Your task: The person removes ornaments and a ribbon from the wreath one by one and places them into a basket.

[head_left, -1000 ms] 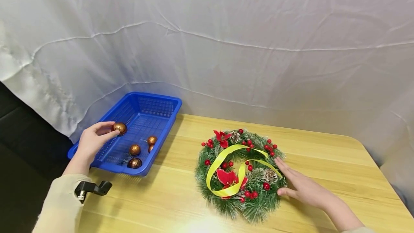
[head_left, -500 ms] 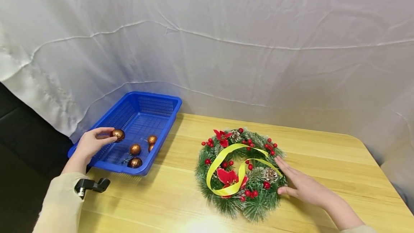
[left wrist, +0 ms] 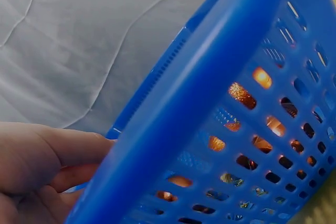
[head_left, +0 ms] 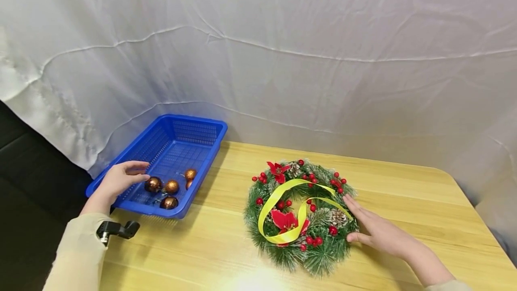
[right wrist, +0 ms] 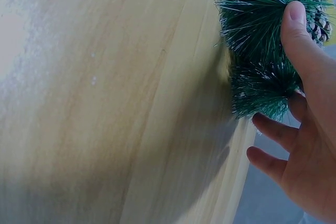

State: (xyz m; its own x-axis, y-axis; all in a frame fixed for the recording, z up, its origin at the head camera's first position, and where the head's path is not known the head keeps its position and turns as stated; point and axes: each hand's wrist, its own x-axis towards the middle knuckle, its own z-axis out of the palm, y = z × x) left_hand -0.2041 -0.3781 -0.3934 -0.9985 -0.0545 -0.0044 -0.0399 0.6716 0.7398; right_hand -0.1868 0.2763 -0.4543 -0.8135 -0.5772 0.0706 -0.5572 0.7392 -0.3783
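Observation:
My left hand (head_left: 121,179) reaches over the rim of the blue plastic basket (head_left: 220,147), its thumb and fingers apart. Just beyond the thumb tip a shiny brown Christmas ball (head_left: 153,184) lies in the basket. Several more copper-brown balls, such as the glittery bauble (head_left: 171,187), lie beside it. In the left wrist view the basket wall (left wrist: 220,93) hides my fingertips. At the right edge of a green Christmas wreath (head_left: 323,259) my right hand (head_left: 381,235) touches the needles with extended fingers. A yellow ribbon (head_left: 265,219) lies looped over the wreath.
The wreath carries red berries, red poinsettias (head_left: 284,220) and pine cones (head_left: 338,218). Both it and the basket are on a wooden table (head_left: 226,255). A pale cloth (head_left: 282,57) hangs behind the table. Dark fabric (head_left: 32,183) shows at the far left.
The brown ball has gone down from my left hand into the basket beside the other balls, and the fingers have let go of it. My right hand and the wreath have stayed put.

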